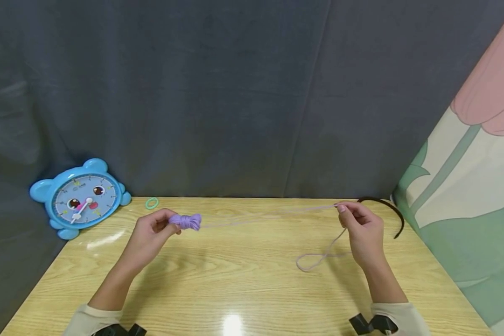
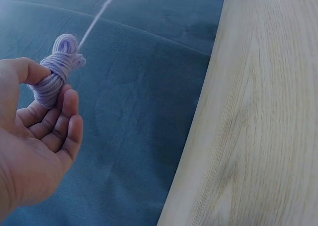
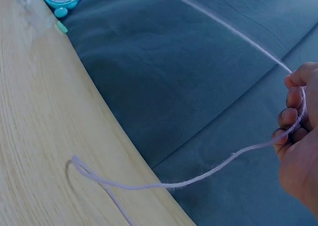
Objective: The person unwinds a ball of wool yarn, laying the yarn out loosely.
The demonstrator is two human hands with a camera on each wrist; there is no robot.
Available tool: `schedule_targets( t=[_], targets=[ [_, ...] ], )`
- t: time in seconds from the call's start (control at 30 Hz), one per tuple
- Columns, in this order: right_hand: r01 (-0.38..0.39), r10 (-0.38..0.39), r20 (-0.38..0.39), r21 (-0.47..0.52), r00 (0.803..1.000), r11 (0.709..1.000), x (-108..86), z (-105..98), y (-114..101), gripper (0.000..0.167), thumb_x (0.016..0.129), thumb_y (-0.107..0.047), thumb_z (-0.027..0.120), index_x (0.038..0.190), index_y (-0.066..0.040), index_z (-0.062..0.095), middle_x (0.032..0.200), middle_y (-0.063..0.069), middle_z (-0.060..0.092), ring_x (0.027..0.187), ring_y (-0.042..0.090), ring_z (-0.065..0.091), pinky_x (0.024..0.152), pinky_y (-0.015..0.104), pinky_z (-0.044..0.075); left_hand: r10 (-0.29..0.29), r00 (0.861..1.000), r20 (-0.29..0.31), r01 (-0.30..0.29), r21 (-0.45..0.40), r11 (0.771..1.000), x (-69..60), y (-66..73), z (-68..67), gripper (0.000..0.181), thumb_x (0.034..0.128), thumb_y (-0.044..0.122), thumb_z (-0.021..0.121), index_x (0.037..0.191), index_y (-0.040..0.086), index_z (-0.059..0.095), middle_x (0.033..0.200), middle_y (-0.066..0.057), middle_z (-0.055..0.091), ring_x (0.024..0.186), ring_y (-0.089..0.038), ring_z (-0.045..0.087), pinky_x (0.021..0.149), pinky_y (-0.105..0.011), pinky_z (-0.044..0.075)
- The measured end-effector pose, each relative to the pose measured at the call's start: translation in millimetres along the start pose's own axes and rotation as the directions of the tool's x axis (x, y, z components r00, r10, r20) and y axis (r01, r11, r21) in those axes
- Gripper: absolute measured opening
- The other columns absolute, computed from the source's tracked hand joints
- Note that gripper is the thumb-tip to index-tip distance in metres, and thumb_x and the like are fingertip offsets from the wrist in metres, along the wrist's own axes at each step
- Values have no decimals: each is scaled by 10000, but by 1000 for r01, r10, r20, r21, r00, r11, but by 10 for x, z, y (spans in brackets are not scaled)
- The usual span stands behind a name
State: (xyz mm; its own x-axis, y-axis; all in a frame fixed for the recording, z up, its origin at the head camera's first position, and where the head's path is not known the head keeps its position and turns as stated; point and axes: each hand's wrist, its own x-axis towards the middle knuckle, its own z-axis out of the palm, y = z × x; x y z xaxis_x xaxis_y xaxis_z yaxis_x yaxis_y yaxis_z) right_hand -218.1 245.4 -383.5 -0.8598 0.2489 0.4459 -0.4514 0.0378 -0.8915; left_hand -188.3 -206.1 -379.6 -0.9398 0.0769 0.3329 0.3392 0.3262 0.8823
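Observation:
A small wound bundle of lilac yarn (image 1: 186,221) is pinched between the thumb and fingers of my left hand (image 1: 151,235), held above the table. In the left wrist view the bundle (image 2: 58,69) shows loops at its top and wraps round its middle. From it a single strand (image 3: 223,24) runs nearly straight across to my right hand (image 1: 364,231), whose thumb and forefinger pinch it. Below the right hand (image 3: 300,136) the loose yarn tail (image 3: 184,183) hangs down and lies in a loop on the wooden table (image 1: 243,280).
A blue bear-shaped clock (image 1: 85,198) leans at the table's back left, beside a small green ring (image 1: 152,203). A black curved band (image 1: 392,208) lies behind the right hand. A dark curtain (image 1: 218,102) hangs along the back edge; a flowered cloth (image 1: 479,196) is at the right.

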Motion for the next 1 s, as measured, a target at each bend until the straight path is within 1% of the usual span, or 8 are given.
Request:
schedule_targets(
  t=[0.2, 0.3, 0.4, 0.47, 0.63, 0.87, 1.0],
  targets=[
    [37, -36, -15, 75, 999, 996, 34, -46, -24, 158, 984, 36, 636, 968, 193, 652, 670, 12, 549, 646, 138, 461, 619, 220, 427, 11, 1000, -5, -11, 8, 1000, 12, -1, -12, 96, 993, -1, 603, 1014, -64, 672, 875, 10, 670, 792, -64, 657, 732, -204, 562],
    [44, -40, -39, 105, 998, 994, 49, -67, -31, 136, 977, 52, 635, 953, 184, 659, 665, 16, 556, 640, 143, 458, 613, 222, 423, 12, 1000, -6, -12, 10, 1000, 19, 5, -15, 95, 996, 5, 604, 1012, -59, 672, 877, 28, 666, 794, -66, 657, 732, -203, 559],
    [42, -35, -65, 122, 997, 992, 65, -84, -37, 115, 976, 56, 635, 939, 156, 677, 662, 16, 575, 635, 143, 466, 611, 216, 431, 4, 1000, -7, -4, 12, 1000, 19, 9, -18, 96, 995, 9, 606, 1014, -58, 673, 875, 32, 665, 792, -65, 656, 728, -204, 557],
    [42, -31, -79, 142, 996, 989, 78, -95, -42, 102, 975, 62, 631, 919, 112, 701, 660, 18, 586, 632, 142, 471, 609, 213, 436, 0, 1000, -9, 0, 13, 1000, 18, 8, -19, 97, 994, 8, 606, 1015, -59, 674, 873, 32, 665, 791, -64, 655, 726, -205, 557],
    [61, -44, -104, 174, 994, 983, 101, -134, -50, 121, 965, 91, 624, 894, 71, 720, 661, 23, 590, 625, 143, 473, 601, 208, 440, 2, 1000, -10, -1, 14, 1000, 21, 4, -24, 97, 995, 7, 603, 1015, -59, 672, 874, 38, 665, 794, -64, 656, 731, -203, 561],
    [105, -83, -113, 202, 990, 974, 135, -205, -40, 88, 959, 88, 637, 912, 104, 709, 678, 32, 606, 625, 153, 480, 583, 203, 443, -1, 1000, -13, 2, 18, 1000, 16, -1, -34, 99, 998, 13, 609, 1019, -60, 673, 880, 9, 673, 791, -66, 656, 729, -201, 561],
    [79, -53, -133, 203, 990, 976, 146, -225, -33, 84, 959, 76, 645, 914, 103, 710, 683, 22, 608, 620, 148, 478, 570, 203, 435, -4, 1000, -15, 4, 19, 1000, 8, -9, -39, 101, 997, 9, 609, 1026, -62, 675, 882, 3, 673, 791, -61, 652, 725, -202, 559]
  ],
)
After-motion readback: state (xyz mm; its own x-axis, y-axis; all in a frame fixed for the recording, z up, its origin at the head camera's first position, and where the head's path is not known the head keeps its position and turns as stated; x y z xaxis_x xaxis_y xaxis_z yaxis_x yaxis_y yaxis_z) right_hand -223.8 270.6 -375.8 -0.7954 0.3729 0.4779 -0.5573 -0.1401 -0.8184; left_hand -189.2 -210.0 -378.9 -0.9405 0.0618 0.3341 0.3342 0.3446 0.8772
